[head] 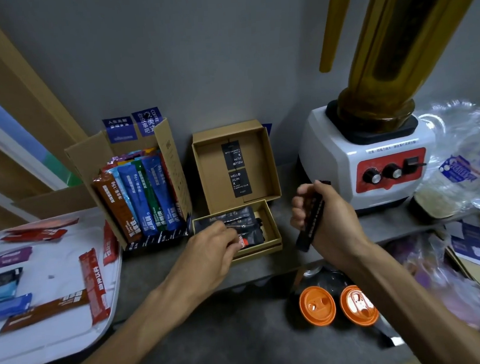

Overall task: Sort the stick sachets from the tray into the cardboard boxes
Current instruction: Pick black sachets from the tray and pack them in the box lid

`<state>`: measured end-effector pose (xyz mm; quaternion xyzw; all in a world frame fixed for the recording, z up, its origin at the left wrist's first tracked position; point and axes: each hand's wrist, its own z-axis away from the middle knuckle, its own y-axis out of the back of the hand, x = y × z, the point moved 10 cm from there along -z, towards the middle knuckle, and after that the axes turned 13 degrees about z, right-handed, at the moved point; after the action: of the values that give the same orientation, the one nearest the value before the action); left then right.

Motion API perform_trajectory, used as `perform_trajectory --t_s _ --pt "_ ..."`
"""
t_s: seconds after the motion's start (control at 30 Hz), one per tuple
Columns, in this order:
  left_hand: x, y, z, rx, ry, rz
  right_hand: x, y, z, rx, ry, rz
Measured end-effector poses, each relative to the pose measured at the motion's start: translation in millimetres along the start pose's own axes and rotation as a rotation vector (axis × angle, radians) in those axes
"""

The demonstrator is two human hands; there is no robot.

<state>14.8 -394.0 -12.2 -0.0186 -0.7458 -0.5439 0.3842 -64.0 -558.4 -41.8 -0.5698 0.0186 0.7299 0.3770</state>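
Note:
A white tray [74, 337] at the left holds several stick sachets, red, brown, blue and purple, such as a red sachet [93, 286]. A tall cardboard box [173, 169] behind it stands packed with upright coloured sachets [141, 199]. To its right a small flat cardboard box [274, 230] with its lid up contains black sachets [247, 223]. My left hand [212, 251] reaches into this small box, fingers on the black sachets. My right hand [325, 216] hovers right of the box, shut on a black sachet [310, 225].
A white blender [372, 159] with a red panel and amber jug stands at the back right. Clear plastic bags [462, 162] lie beside it. Two orange cup lids [316, 305] sit below the counter edge. The grey wall is close behind the boxes.

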Motion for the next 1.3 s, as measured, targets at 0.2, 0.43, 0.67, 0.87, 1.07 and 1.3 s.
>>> perform_trajectory --t_s 0.2,0.43,0.67,0.87,1.07,1.3 --pt "8.1 29.3 3.1 0.171 0.169 0.467 -6.9 -10.1 0.4 0.059 0.125 0.32" --pt "3.8 30.3 1.0 0.194 0.329 0.831 -2.9 -46.6 4.0 -0.228 0.164 0.166" --pt "-22.7 45.8 9.5 0.292 0.381 0.84 -15.3 -24.4 1.4 -0.157 0.242 0.276" --pt "-21.6 51.6 9.1 0.264 0.351 0.667 -26.9 -23.4 -4.7 -0.08 0.306 0.644" --pt "-31.5 49.7 9.0 0.324 0.275 0.16 -13.3 -33.0 -22.8 0.011 0.298 1.303" --pt "-22.9 31.4 10.8 0.288 0.111 -0.142 20.2 -39.1 -45.9 0.029 0.232 1.513"
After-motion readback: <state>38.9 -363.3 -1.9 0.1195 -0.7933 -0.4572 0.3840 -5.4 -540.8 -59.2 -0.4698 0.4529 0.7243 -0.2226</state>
